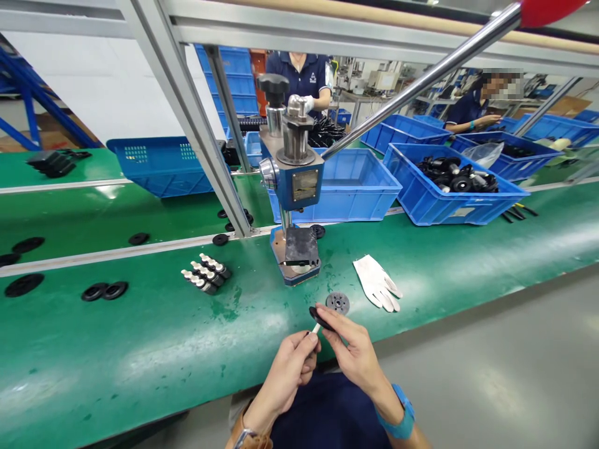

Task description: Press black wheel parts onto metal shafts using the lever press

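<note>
My left hand [291,365] is closed around a small part whose white shaft [316,328] points up and to the right; the rest of that part is hidden in my fingers. Between the fingers and thumb of my right hand [354,351] is a black disc [319,317], tilted, right at the tip of the white shaft. Whether the shaft has entered the disc, I cannot tell. Just beyond lies a dark grey disc [337,303] with small holes. Several black parts with white shafts [206,274] stand grouped at left.
A hand-lever press [304,190] stands ahead, its long lever [421,81] slanting up right. A white glove [377,284] lies at right. Blue bins [461,209] line the back, one with black parts. Loose black discs [103,290] lie at left. Two people work beyond.
</note>
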Demonstrator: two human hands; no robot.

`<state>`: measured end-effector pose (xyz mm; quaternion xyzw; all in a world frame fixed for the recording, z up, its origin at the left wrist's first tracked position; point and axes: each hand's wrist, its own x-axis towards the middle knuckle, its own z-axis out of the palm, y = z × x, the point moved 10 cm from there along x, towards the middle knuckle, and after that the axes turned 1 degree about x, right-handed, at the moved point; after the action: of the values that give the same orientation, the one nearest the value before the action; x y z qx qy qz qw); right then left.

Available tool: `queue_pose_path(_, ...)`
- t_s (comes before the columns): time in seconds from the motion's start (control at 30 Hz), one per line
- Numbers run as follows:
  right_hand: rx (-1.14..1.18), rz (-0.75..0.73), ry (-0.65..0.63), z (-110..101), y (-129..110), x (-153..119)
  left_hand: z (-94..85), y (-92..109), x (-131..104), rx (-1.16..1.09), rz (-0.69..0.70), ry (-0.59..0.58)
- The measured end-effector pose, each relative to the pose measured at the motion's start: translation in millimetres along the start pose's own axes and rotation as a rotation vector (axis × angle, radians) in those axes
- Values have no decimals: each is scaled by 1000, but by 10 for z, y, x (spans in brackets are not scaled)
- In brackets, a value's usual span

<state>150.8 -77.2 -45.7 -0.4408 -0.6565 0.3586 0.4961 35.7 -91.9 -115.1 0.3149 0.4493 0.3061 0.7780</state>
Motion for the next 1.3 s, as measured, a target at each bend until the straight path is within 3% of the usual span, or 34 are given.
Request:
queue_pose_path(0.33, 100, -31, -17, -35, 78, -81, 52, 121, -94, 170, 65, -164)
queue_pose_path(0.57, 165, -118, 34, -27, 69, -163, 36, 150, -109, 376, 105, -177)
queue_pose_path(0.77, 139, -100, -83, 55, 33, -174, -43, 370, -132, 749, 281, 5)
queue_pose_path(1.0, 368, 301, -235, 61, 308, -85, -43, 453, -290, 933, 260, -31)
queue_pose_path(1.13, 327, 277, -292, 28, 269, -26, -89, 547, -362, 1049, 278, 15)
queue_pose_path(1.3, 75, 168, -417, 46, 112, 9, -72, 555, -423, 1133, 329, 14)
